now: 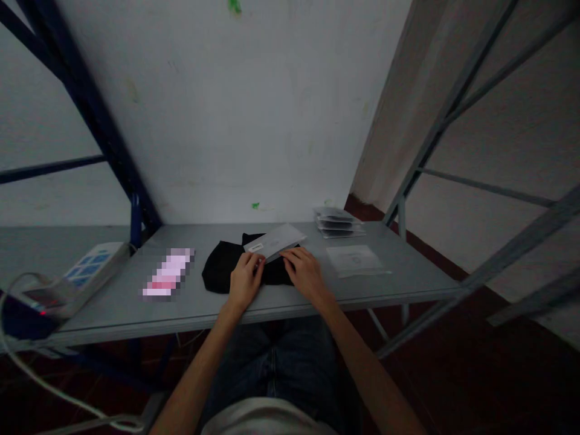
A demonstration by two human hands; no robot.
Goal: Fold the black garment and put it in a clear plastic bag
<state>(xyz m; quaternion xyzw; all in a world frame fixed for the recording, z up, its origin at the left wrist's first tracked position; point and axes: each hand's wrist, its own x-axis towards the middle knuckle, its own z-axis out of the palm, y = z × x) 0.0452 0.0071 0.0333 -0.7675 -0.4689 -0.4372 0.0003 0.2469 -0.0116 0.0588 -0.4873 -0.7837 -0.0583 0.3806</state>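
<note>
A pale flat plastic packet (pixel 276 240) with a small white label is tilted up over black folded cloth (pixel 222 269) on the grey shelf. My left hand (pixel 247 279) pinches its near left edge, fingers curled. At the near right edge, my right hand (pixel 304 270) has its fingertips closed on the same packet. The black cloth lies beneath and to the left of both hands. Just right of my right hand, a clear flat bag (pixel 356 260) rests on the shelf.
A stack of packets (pixel 339 222) stands at the back right. To the left lie a blurred-out bright phone-like object (pixel 170 275) and a white box with blue panels (pixel 93 269), with a cable (pixel 54 389) hanging down. Blue metal posts (pixel 97 121) and grey posts (pixel 435 139) flank the shelf (pixel 190 314).
</note>
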